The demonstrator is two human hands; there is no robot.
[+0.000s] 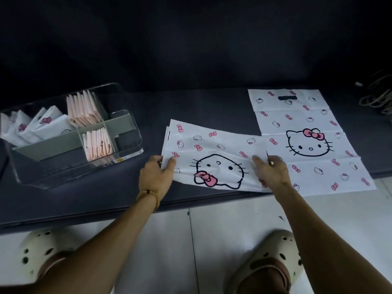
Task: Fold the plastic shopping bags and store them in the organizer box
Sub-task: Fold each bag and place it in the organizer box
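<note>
Now your left hand point(158, 169) pinches the folded bag's point(214, 158) left edge and your right hand point(270, 169) pinches its right edge; between them its long axis runs left-right, cat face upside down.

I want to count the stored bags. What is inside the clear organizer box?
The organizer box holds folded white bags at left and folded pink bags in two compartments. The bottoms are hidden, so no exact count.
</note>
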